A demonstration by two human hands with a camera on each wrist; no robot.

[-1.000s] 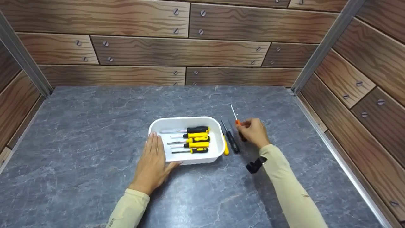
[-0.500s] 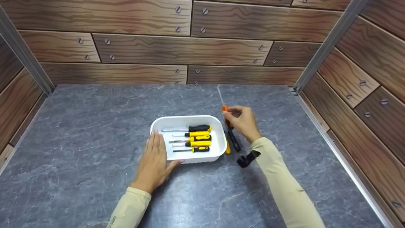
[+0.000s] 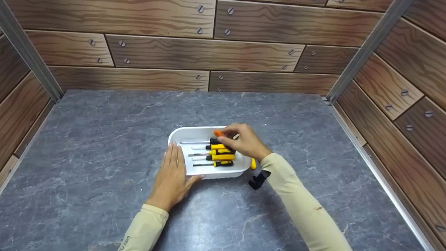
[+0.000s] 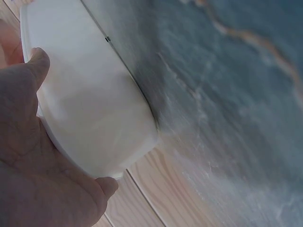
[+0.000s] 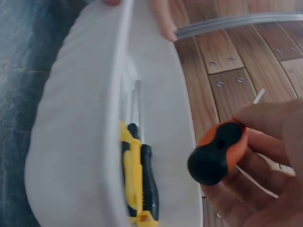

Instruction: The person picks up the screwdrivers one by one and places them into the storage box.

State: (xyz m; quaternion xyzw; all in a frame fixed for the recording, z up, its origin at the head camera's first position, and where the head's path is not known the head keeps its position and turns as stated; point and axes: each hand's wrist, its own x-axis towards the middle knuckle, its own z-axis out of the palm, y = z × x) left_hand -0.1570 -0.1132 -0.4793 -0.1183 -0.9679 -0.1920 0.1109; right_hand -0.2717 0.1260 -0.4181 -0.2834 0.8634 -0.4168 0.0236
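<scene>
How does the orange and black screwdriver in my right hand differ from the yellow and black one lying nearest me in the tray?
The orange screwdriver has an orange and black handle; the nearest screwdriver has a black one with yellow.
The orange screwdriver is held up in the right hand, while the nearest screwdriver lies in the tray.
Both have black on their handles and a thin shaft.

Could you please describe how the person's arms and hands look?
The left sleeve and right sleeve are pale beige. The left carries dark lettering; the right has a small dark mark and a black fitting at its cuff. The left hand and right hand wear no gloves.
</scene>
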